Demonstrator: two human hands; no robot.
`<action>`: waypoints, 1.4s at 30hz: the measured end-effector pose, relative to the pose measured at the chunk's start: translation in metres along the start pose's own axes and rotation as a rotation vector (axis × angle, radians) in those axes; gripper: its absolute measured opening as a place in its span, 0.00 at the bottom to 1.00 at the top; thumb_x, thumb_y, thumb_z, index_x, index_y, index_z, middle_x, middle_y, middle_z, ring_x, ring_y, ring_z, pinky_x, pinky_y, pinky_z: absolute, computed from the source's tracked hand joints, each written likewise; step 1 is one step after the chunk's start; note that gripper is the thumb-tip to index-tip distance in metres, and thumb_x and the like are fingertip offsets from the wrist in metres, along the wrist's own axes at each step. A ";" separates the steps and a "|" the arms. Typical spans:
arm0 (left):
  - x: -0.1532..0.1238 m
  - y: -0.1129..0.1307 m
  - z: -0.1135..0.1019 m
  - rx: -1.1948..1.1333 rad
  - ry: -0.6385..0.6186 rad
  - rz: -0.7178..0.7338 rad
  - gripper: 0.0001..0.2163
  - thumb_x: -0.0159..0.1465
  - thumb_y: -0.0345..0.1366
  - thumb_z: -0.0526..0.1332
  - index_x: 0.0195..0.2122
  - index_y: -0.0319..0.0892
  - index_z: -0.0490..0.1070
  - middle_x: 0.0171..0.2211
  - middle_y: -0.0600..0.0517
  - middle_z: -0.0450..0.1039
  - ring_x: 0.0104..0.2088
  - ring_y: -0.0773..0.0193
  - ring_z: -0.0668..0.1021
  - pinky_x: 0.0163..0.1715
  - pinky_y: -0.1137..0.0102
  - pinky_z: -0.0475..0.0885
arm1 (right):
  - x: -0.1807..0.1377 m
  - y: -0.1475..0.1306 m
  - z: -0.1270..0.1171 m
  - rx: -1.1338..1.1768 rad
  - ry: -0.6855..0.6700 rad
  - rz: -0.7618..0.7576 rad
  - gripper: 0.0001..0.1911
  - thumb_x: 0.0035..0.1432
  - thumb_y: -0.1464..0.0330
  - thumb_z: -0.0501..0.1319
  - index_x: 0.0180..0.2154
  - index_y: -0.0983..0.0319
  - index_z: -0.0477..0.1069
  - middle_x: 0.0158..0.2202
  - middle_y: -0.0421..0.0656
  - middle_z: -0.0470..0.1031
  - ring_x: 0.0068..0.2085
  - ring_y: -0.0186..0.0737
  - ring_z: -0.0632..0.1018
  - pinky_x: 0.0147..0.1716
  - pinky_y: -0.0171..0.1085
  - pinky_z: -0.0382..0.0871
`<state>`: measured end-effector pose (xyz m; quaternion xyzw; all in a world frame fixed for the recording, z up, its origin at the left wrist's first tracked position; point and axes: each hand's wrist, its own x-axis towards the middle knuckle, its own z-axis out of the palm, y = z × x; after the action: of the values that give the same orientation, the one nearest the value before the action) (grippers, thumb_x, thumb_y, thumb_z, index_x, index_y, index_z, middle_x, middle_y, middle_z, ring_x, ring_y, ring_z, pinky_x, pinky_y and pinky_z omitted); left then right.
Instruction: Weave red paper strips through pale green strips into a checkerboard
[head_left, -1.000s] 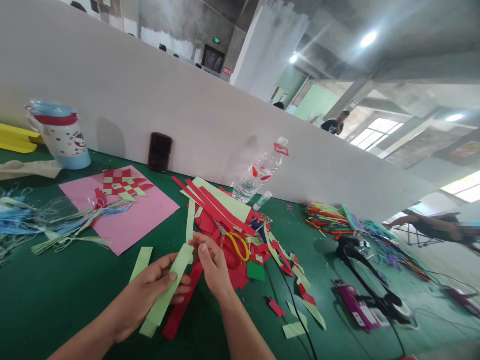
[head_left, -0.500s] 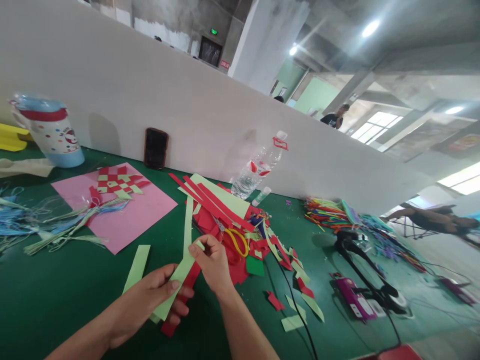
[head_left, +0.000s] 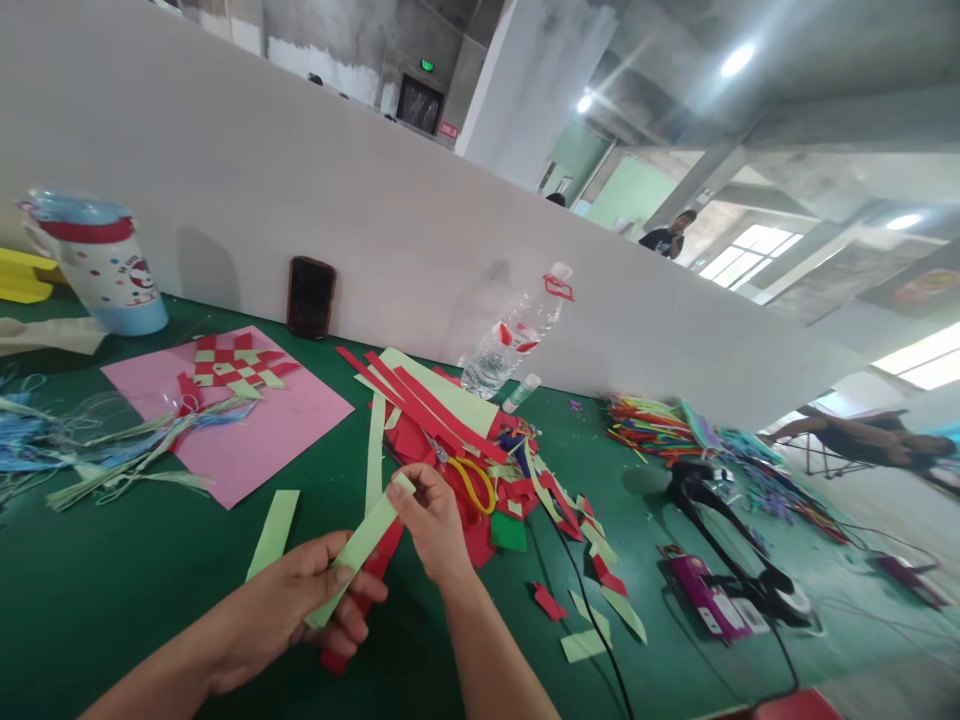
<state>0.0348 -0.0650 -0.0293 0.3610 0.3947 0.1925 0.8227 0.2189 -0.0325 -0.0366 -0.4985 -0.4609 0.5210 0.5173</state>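
Strip (head_left: 367, 540), pale green, which I see held slantwise above the tabletop (head_left: 165, 640); left hand (head_left: 296, 588), closed on its lower end, thumb on top; right hand (head_left: 432, 524), pinching its upper end; red strip (head_left: 387, 551), beneath; scissors (head_left: 486, 480), yellow-handled, just beyond my right hand, among red scraps (head_left: 478, 546); phone (head_left: 311, 298), leaning on wall (head_left: 390, 240)

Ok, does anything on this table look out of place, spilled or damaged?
A little: red and pale green scraps lie strewn untidily right of the paper pile, and the yellow-handled scissors sit in it, blades mostly hidden. I see no spill, and the held green strip looks undamaged.
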 end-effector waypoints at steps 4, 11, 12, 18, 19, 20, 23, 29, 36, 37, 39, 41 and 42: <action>0.000 -0.003 -0.005 0.005 -0.028 0.026 0.29 0.53 0.61 0.67 0.44 0.42 0.71 0.37 0.47 0.78 0.29 0.63 0.76 0.35 0.63 0.75 | 0.001 0.000 -0.002 0.043 -0.091 0.083 0.24 0.53 0.48 0.67 0.38 0.63 0.74 0.26 0.37 0.69 0.25 0.31 0.66 0.25 0.32 0.61; 0.000 -0.007 -0.011 0.019 -0.079 0.056 0.27 0.58 0.57 0.66 0.51 0.42 0.70 0.44 0.46 0.76 0.28 0.68 0.72 0.28 0.69 0.70 | 0.002 0.003 -0.002 0.027 -0.011 0.049 0.20 0.50 0.53 0.71 0.28 0.62 0.70 0.21 0.35 0.66 0.23 0.29 0.63 0.23 0.31 0.57; 0.000 -0.007 -0.011 0.019 -0.082 0.052 0.28 0.58 0.57 0.66 0.51 0.42 0.70 0.43 0.46 0.77 0.28 0.67 0.72 0.29 0.69 0.70 | 0.002 0.003 -0.002 0.023 0.003 0.041 0.19 0.50 0.54 0.71 0.27 0.62 0.70 0.20 0.34 0.65 0.23 0.29 0.63 0.23 0.31 0.56; -0.003 -0.002 -0.009 -0.045 -0.112 0.032 0.25 0.57 0.50 0.69 0.51 0.42 0.70 0.46 0.43 0.76 0.39 0.58 0.77 0.43 0.60 0.73 | 0.002 0.003 -0.001 -0.013 0.065 -0.001 0.17 0.51 0.57 0.71 0.27 0.62 0.70 0.20 0.34 0.63 0.23 0.30 0.61 0.24 0.31 0.53; -0.004 0.000 -0.009 -0.047 -0.113 0.028 0.25 0.56 0.47 0.69 0.52 0.42 0.70 0.48 0.43 0.75 0.40 0.57 0.77 0.44 0.59 0.73 | 0.002 0.002 -0.001 -0.016 0.071 -0.005 0.17 0.51 0.57 0.70 0.27 0.62 0.69 0.20 0.34 0.63 0.23 0.30 0.61 0.24 0.32 0.53; -0.005 0.002 -0.008 -0.042 -0.111 0.017 0.25 0.55 0.45 0.70 0.52 0.42 0.70 0.50 0.42 0.75 0.40 0.57 0.78 0.45 0.60 0.73 | 0.002 0.002 -0.001 -0.019 0.073 -0.007 0.17 0.51 0.57 0.70 0.27 0.62 0.69 0.20 0.34 0.63 0.23 0.30 0.61 0.23 0.32 0.53; -0.007 0.005 -0.008 -0.013 -0.106 -0.014 0.28 0.52 0.38 0.71 0.55 0.44 0.69 0.53 0.43 0.74 0.45 0.54 0.78 0.49 0.59 0.71 | 0.002 0.001 -0.001 -0.029 0.075 -0.010 0.17 0.52 0.56 0.69 0.27 0.62 0.68 0.19 0.33 0.62 0.22 0.30 0.60 0.23 0.32 0.52; 0.001 -0.008 -0.016 0.042 -0.115 0.087 0.23 0.61 0.49 0.67 0.54 0.45 0.69 0.50 0.45 0.77 0.48 0.55 0.79 0.50 0.61 0.71 | -0.007 0.001 0.011 -0.116 0.073 -0.036 0.13 0.51 0.60 0.68 0.26 0.62 0.69 0.21 0.34 0.63 0.24 0.30 0.61 0.24 0.32 0.55; 0.001 -0.004 -0.008 -0.161 0.050 0.075 0.22 0.55 0.56 0.69 0.38 0.43 0.71 0.24 0.56 0.73 0.17 0.76 0.63 0.16 0.77 0.57 | -0.008 -0.002 0.008 0.039 -0.105 -0.042 0.17 0.55 0.55 0.67 0.38 0.62 0.73 0.26 0.37 0.69 0.25 0.31 0.67 0.26 0.32 0.61; 0.000 -0.001 -0.008 -0.210 0.055 0.050 0.23 0.53 0.55 0.71 0.38 0.43 0.71 0.23 0.57 0.72 0.17 0.76 0.62 0.16 0.78 0.55 | -0.007 -0.003 0.006 0.077 -0.123 -0.042 0.19 0.56 0.53 0.66 0.40 0.62 0.73 0.27 0.37 0.70 0.25 0.31 0.68 0.26 0.32 0.62; -0.003 0.004 -0.008 -0.272 0.044 0.011 0.23 0.52 0.54 0.73 0.38 0.43 0.71 0.22 0.58 0.72 0.16 0.78 0.59 0.16 0.78 0.52 | -0.006 -0.005 0.003 0.108 -0.142 -0.041 0.20 0.56 0.53 0.67 0.43 0.61 0.74 0.29 0.38 0.71 0.26 0.32 0.70 0.27 0.33 0.64; -0.004 0.005 -0.008 -0.292 0.024 0.001 0.23 0.51 0.53 0.74 0.38 0.42 0.71 0.22 0.57 0.72 0.16 0.78 0.58 0.16 0.78 0.50 | -0.007 -0.005 0.003 0.091 -0.147 -0.037 0.19 0.55 0.55 0.68 0.44 0.61 0.74 0.29 0.38 0.70 0.27 0.32 0.70 0.28 0.33 0.65; -0.004 0.005 -0.008 -0.290 0.015 0.003 0.23 0.51 0.53 0.73 0.37 0.42 0.71 0.22 0.57 0.72 0.16 0.78 0.58 0.16 0.78 0.50 | -0.007 -0.005 0.004 0.073 -0.146 -0.031 0.19 0.55 0.56 0.68 0.44 0.60 0.75 0.29 0.38 0.70 0.27 0.33 0.70 0.28 0.33 0.65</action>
<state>0.0257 -0.0604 -0.0271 0.2375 0.3684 0.2513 0.8630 0.2155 -0.0392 -0.0310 -0.4327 -0.4856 0.5645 0.5082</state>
